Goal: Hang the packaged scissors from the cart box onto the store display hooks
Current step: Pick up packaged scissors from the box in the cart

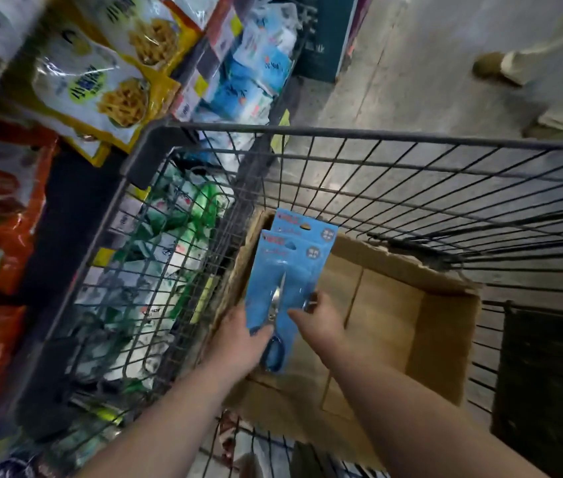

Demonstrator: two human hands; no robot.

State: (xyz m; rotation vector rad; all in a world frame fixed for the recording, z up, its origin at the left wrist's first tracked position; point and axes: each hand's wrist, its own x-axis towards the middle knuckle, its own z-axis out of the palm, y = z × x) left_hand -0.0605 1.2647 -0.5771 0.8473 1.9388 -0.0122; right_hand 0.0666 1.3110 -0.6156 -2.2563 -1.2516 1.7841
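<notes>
Lower centre, over the brown cardboard box (445, 343), left hand (238, 343) and right hand (318, 320) pinch blue-carded scissors packs (290, 263). Pickup step, I judge; next, carry them to hooks.

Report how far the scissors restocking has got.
Done: the box shows no other packs on its visible floor. In hand: left hand and right hand grip two blue scissor packs above it. Remaining: hanging them; no display hooks in view.

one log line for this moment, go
stage: pick | left grip: holds scissor packs | right grip: holds same | place: over box in cart | hooks: unseen
</notes>
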